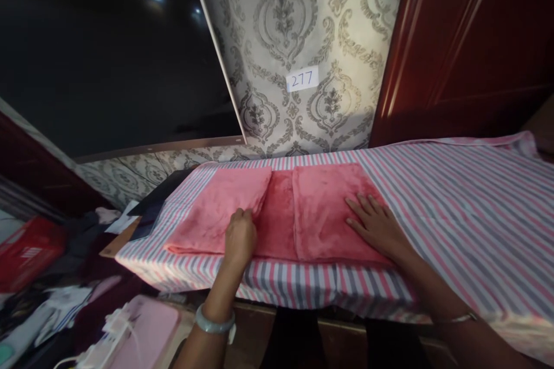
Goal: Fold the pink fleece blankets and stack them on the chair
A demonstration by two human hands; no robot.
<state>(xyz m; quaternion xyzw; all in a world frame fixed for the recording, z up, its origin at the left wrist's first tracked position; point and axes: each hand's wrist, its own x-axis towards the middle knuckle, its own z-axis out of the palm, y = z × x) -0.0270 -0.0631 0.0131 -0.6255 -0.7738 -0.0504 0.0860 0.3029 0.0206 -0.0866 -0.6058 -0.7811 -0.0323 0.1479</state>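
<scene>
I see a thick, pale grey-green bangle [214, 324] behind the left hand [240, 234], and a thin silvery bracelet [461, 318] behind the right hand [375, 222]. Dark trousers [294, 339] show below them.

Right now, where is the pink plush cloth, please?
In the head view, the cloth lies near centre on the pink-striped fabric, left hand and right hand touching it.

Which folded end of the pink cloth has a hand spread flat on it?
The right end, under the open right hand; the left end has the left hand curled at its edge.
</scene>
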